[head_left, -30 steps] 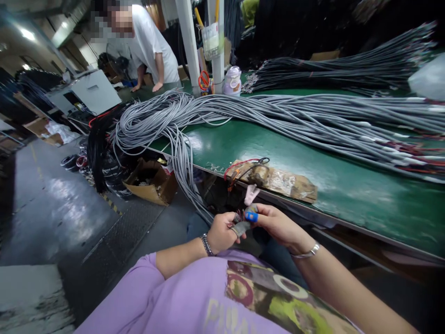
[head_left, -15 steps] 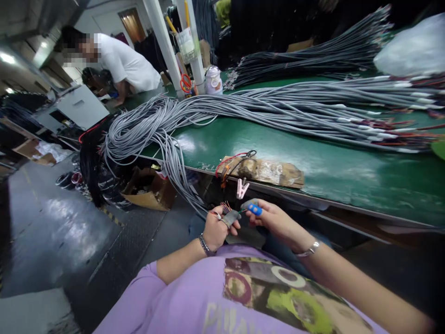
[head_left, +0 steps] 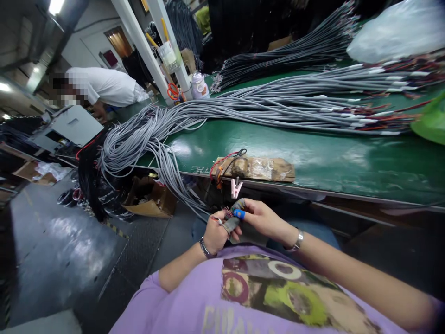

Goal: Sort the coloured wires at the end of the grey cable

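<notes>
Fingers (head_left: 233,221) of both hands pinch together on a cable end (head_left: 225,215) just below the worktop (head_left: 313,160) edge, at 6 o'clock from the cardboard pad (head_left: 259,168). Left hand (head_left: 215,234) clamps the grey sheath; right hand (head_left: 262,219), wearing a blue fingertip cot (head_left: 239,214), nips the fanned red strands. These look thin, limp and easily bent, best held by the sheath. A pink clip (head_left: 236,187) hangs at 12 o'clock; grey cables (head_left: 271,109) lie beyond.
</notes>
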A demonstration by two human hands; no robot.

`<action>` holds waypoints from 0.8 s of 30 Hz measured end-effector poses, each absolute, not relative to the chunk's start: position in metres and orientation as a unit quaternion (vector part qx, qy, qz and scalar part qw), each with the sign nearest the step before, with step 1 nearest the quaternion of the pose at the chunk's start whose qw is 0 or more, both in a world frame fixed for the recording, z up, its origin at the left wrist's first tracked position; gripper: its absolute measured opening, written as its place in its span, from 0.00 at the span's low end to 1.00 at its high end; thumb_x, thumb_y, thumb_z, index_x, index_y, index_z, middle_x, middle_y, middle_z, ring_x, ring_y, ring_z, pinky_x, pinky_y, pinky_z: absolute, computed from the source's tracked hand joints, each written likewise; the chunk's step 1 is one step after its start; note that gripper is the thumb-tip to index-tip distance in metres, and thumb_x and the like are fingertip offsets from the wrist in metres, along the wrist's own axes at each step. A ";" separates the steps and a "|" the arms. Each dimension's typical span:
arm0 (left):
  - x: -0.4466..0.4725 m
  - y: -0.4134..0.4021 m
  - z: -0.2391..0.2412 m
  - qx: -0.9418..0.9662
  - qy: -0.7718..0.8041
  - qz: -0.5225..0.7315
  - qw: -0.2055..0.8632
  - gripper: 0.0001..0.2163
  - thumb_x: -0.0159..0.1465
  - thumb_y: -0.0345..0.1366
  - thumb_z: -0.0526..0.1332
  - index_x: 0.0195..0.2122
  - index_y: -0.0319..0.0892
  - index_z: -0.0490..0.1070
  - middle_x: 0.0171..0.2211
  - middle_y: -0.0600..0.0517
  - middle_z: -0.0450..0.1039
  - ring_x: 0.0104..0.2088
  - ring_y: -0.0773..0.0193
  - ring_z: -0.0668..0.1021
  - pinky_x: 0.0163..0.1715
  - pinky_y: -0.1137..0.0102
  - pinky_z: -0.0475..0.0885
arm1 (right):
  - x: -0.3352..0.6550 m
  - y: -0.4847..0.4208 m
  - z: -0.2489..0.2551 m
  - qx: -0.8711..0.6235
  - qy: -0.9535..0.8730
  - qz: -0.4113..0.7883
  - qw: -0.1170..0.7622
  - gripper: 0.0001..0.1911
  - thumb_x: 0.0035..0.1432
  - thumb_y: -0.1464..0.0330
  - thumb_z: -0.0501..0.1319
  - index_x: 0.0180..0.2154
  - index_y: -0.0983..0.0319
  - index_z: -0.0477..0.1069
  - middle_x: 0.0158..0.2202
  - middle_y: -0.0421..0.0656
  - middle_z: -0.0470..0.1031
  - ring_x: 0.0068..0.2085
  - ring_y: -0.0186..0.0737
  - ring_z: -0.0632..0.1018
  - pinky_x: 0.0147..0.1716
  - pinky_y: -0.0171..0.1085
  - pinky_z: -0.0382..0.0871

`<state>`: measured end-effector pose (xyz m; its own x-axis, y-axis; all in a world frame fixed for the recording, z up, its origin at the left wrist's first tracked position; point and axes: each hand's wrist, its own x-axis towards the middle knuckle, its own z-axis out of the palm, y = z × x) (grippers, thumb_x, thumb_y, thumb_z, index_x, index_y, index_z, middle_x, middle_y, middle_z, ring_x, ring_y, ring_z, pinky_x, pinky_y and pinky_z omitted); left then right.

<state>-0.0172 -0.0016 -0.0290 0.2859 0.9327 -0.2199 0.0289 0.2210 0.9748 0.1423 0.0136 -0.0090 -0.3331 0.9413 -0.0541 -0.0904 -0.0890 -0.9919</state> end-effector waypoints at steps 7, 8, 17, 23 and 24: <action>-0.013 -0.001 -0.026 0.414 0.479 0.501 0.590 0.13 0.55 0.44 0.65 0.29 0.38 0.69 0.19 0.54 0.72 0.13 0.73 0.70 0.11 0.78 0.53 | 0.141 0.016 -0.020 -0.448 -0.411 0.674 0.419 0.13 0.43 0.60 0.66 0.24 0.61 0.67 0.20 0.36 0.66 0.22 0.31 0.64 0.24 0.34 0.58; -0.013 0.000 -0.024 0.406 0.480 0.510 0.587 0.14 0.55 0.44 0.65 0.29 0.38 0.70 0.19 0.54 0.72 0.13 0.73 0.70 0.11 0.78 0.52 | 0.141 0.016 -0.021 -0.446 -0.384 0.691 0.420 0.13 0.42 0.60 0.66 0.23 0.61 0.66 0.19 0.35 0.64 0.22 0.31 0.63 0.23 0.34 0.58; -0.015 -0.001 -0.028 0.402 0.485 0.501 0.593 0.14 0.54 0.45 0.65 0.29 0.38 0.69 0.18 0.54 0.72 0.13 0.73 0.70 0.11 0.78 0.52 | 0.137 0.017 -0.014 -0.418 -0.414 0.688 0.425 0.16 0.45 0.57 0.68 0.29 0.62 0.69 0.25 0.37 0.69 0.25 0.32 0.66 0.26 0.34 0.59; -0.015 -0.003 -0.030 0.445 0.490 0.467 0.586 0.15 0.55 0.47 0.64 0.28 0.39 0.68 0.19 0.53 0.73 0.15 0.72 0.71 0.12 0.78 0.54 | 0.131 0.019 -0.007 -0.433 -0.451 0.665 0.408 0.19 0.44 0.55 0.68 0.31 0.63 0.70 0.25 0.39 0.72 0.26 0.34 0.69 0.27 0.35 0.60; -0.015 -0.003 -0.031 0.456 0.492 0.460 0.582 0.15 0.56 0.48 0.64 0.28 0.39 0.68 0.20 0.53 0.73 0.15 0.71 0.72 0.13 0.77 0.55 | 0.130 0.020 -0.006 -0.432 -0.453 0.667 0.406 0.19 0.44 0.55 0.68 0.30 0.62 0.70 0.23 0.39 0.71 0.25 0.34 0.68 0.27 0.35 0.59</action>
<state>-0.0153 -0.0035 -0.0306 0.0931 0.9838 -0.1532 -0.0874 0.1613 0.9830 0.1298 0.0195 -0.0063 -0.2981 0.9316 -0.2079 -0.1505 -0.2610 -0.9535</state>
